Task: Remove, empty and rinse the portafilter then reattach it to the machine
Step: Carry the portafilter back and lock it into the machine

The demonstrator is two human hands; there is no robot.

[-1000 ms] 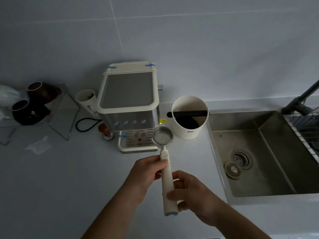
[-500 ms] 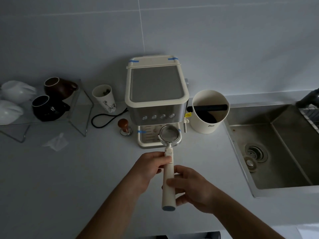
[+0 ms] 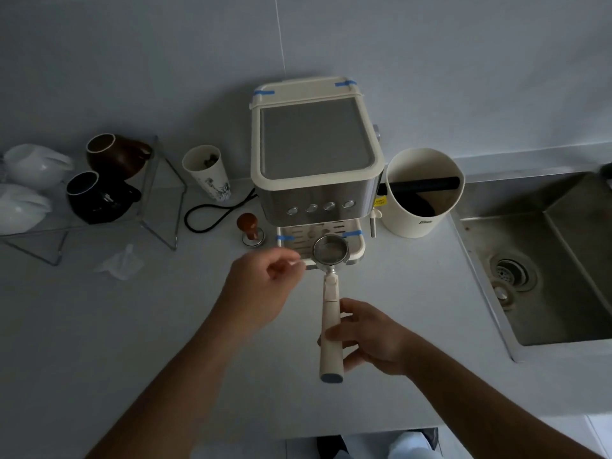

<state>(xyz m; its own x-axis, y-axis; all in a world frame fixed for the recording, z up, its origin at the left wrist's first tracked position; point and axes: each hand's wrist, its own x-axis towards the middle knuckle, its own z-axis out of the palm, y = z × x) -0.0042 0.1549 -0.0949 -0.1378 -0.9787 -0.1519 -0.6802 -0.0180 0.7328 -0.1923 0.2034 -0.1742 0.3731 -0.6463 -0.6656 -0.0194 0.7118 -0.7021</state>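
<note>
Cream-handled portafilter (image 3: 331,313): right hand (image 3: 367,339) is clasping its handle, basket hovering at the espresso machine's (image 3: 318,180) 6 o'clock. Left hand (image 3: 261,289) is floating at 9 o'clock, fingers loosely curled, gripping nothing.

The right hand (image 3: 367,336) grips the cream handle of the portafilter (image 3: 330,306), basket over the machine's (image 3: 318,167) drip tray. The left hand (image 3: 261,293) hovers loosely curled just beside it, above the worktop (image 3: 99,326).
</note>
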